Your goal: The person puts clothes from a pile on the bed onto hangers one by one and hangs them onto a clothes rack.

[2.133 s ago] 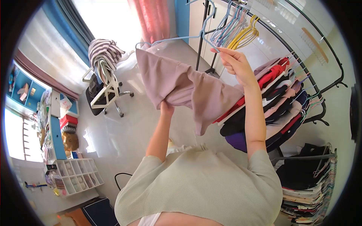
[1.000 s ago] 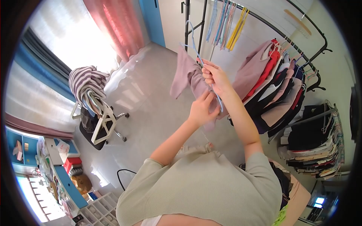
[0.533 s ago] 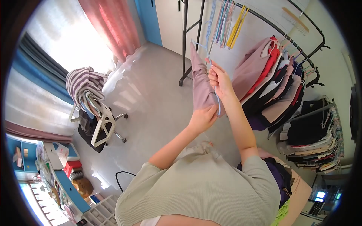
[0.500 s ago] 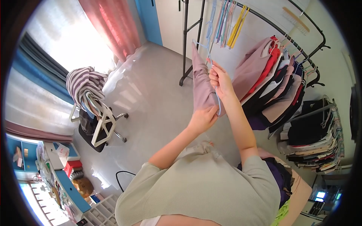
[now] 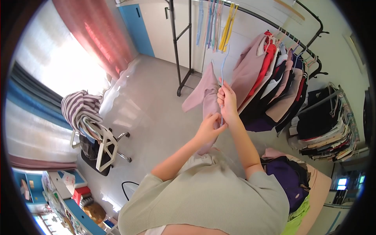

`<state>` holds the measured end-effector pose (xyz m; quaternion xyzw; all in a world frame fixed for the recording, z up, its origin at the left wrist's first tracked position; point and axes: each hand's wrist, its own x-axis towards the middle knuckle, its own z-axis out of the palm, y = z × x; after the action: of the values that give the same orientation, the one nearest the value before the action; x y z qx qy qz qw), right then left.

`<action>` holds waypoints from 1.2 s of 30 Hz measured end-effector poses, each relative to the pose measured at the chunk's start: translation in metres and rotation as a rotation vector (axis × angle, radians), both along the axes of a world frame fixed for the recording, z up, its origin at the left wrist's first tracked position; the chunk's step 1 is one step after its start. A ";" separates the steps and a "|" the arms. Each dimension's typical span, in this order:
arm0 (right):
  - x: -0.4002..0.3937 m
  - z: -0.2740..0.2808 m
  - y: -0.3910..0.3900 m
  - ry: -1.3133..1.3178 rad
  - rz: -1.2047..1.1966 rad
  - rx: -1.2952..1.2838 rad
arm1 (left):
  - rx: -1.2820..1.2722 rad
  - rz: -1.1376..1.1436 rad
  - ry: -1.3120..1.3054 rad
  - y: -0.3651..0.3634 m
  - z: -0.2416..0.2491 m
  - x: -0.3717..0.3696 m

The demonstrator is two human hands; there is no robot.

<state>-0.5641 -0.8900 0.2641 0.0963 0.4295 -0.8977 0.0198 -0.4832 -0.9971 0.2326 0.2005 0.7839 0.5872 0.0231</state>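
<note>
A light blue hanger (image 5: 223, 68) is in my right hand (image 5: 227, 100), whose fingers are closed around it below the hook. A dusty pink long-sleeved top (image 5: 210, 98) hangs at the hanger, with one sleeve sticking out to the left. My left hand (image 5: 209, 128) is lower down, closed in a pinch on the pink fabric beside the hanger's lower end. How far the hanger sits inside the top is partly hidden by my hands.
Ahead stands a black clothes rack (image 5: 250, 15) with bare coloured hangers (image 5: 213, 27) and a row of hung clothes (image 5: 270, 78). A chair piled with clothes (image 5: 84, 111) is at left. More clothes (image 5: 288, 180) lie at my right, near another loaded rack (image 5: 323, 121).
The view has shifted. The hanger has turned more upright and edge-on, its hook now apart from the bare hangers. The pink sleeve has swung out to the left. Both hands keep their grip.
</note>
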 end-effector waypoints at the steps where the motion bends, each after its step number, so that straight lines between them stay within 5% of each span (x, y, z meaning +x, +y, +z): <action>1: -0.001 -0.001 0.005 0.002 -0.017 -0.002 | -0.012 -0.002 -0.033 0.004 -0.001 -0.001; 11: -0.036 0.001 0.054 0.053 -0.065 -0.085 | 0.267 -0.164 -0.276 0.045 -0.007 -0.043; 22: -0.122 0.029 0.126 0.136 0.042 -0.012 | 0.440 -0.407 -0.582 0.098 0.044 -0.141; 30: -0.161 0.050 0.152 0.236 0.226 -0.076 | 0.344 -0.348 -0.533 0.118 0.069 -0.181; 36: -0.184 0.064 0.165 0.292 0.132 -0.027 | 0.403 -0.361 -0.486 0.132 0.072 -0.211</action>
<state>-0.7486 -0.7248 0.3283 -0.0642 0.4210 -0.9046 0.0172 -0.6937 -0.8649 0.3051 0.1907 0.5760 0.7470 0.2717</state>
